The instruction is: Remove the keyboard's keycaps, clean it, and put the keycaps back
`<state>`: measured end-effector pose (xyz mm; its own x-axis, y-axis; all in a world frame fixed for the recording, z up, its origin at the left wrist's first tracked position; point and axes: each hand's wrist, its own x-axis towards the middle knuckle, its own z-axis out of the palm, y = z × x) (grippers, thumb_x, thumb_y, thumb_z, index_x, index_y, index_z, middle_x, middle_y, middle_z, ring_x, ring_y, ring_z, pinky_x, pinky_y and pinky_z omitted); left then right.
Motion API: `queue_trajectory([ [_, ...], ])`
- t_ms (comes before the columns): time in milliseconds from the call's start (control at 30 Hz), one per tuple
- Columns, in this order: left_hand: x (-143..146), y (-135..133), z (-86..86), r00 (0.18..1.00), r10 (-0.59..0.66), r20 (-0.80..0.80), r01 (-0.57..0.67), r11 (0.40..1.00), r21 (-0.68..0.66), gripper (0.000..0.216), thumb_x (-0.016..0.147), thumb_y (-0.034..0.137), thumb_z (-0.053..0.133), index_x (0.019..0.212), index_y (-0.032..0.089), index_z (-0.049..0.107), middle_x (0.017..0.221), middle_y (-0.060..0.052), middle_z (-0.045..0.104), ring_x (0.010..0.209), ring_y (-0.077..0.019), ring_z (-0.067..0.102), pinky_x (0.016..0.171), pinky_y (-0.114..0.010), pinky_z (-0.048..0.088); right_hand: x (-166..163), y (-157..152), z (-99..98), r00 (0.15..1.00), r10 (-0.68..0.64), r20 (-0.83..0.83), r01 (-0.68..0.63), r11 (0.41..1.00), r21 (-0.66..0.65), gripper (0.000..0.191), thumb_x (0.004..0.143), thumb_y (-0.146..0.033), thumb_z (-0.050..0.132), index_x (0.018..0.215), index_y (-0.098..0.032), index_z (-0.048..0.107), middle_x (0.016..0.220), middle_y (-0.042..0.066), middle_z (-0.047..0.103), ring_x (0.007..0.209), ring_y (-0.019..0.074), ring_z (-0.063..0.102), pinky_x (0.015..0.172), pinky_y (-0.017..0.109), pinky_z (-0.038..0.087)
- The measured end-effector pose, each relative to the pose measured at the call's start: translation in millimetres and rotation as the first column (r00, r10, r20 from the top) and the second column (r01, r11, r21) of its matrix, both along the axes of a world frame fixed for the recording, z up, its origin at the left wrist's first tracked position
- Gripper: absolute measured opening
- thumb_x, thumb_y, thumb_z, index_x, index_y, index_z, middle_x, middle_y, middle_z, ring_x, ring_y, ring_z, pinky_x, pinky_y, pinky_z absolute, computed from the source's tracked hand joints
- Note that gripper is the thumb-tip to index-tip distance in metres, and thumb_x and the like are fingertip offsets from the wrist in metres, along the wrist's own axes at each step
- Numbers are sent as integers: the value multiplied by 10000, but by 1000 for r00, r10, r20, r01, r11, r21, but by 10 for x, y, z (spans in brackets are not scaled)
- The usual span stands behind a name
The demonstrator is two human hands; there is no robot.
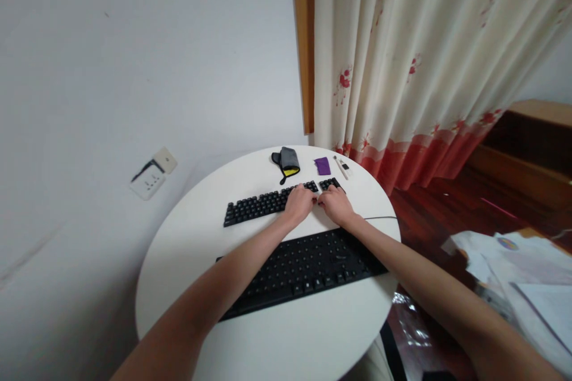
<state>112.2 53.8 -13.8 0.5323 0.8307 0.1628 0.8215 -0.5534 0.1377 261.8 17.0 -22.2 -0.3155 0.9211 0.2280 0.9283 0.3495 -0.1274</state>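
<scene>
Rows of loose black keycaps [254, 207] are laid out across the middle of the white table. At their right end my left hand [300, 202] rests with its fingers curled down and closed. Close beside it, my right hand [336, 203] bends over a smaller block of keycaps [329, 183], its fingers closed too. The thumb sides of both hands nearly meet; whatever lies between the fingertips is hidden. Under my forearms lies a black keyboard base [304, 265], mostly stripped of its caps, with a few caps along its near edge.
Behind the keycaps sit a folded grey cloth [289, 159] with a yellow inside, a purple cloth [322, 166] and a small white tool [342, 168]. A cable [379, 217] runs off the right edge of the round table [179, 262]. Papers [513, 268] lie to the right.
</scene>
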Motion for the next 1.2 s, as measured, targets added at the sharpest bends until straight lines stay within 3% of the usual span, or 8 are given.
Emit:
queue_trajectory([
  [267,-36,-168,71,998,56,32,-57,998,18,211,855,225,594,963,227,775,849,-94,697,999,-258,583,861,-335,445,41,-121,40,998,5,-57,-5,1000,8,161,879,-137,581,872,-184,735,939,86,711,986,239,541,839,341,352],
  [367,-110,-443,103,984,36,176,-38,999,4,177,837,267,655,970,243,769,868,-57,725,914,-231,586,824,-320,449,169,-363,66,974,40,-225,-26,998,65,98,864,-161,631,891,-192,720,930,60,708,952,217,555,845,328,393],
  [500,-158,-993,86,929,-97,356,133,988,-77,105,818,253,694,891,265,769,889,4,749,842,-204,573,799,-325,443,402,-901,21,813,114,-571,-49,990,129,62,857,-178,659,892,-205,702,902,35,706,897,194,584,843,334,451],
  [633,-106,-1405,-2,873,-193,447,289,945,-156,79,821,234,703,859,262,766,913,19,753,809,-171,583,796,-326,422,556,-1445,-72,716,135,-685,-97,991,94,73,853,-200,670,908,-219,714,931,49,706,919,203,605,845,356,482],
  [833,-52,-1501,-124,851,-218,477,333,928,-170,87,829,208,695,827,253,770,915,23,747,830,-157,566,771,-306,413,576,-1843,-159,740,127,-661,-135,990,39,90,885,-213,632,905,-217,720,923,61,708,903,208,600,815,367,494],
  [1033,-64,-1520,-116,868,-271,416,349,929,-124,110,852,220,668,873,253,771,934,10,739,815,-171,533,759,-320,429,521,-1873,-193,778,177,-602,-170,983,70,124,894,-157,596,918,-203,709,926,60,710,891,201,581,782,348,486],
  [1200,-58,-1598,-94,879,-326,347,364,930,-48,187,916,237,583,864,242,762,965,5,731,858,-186,510,792,-347,432,490,-1867,-118,880,211,-426,-207,977,54,179,896,-107,567,919,-206,715,957,53,712,899,201,565,785,358,447],
])
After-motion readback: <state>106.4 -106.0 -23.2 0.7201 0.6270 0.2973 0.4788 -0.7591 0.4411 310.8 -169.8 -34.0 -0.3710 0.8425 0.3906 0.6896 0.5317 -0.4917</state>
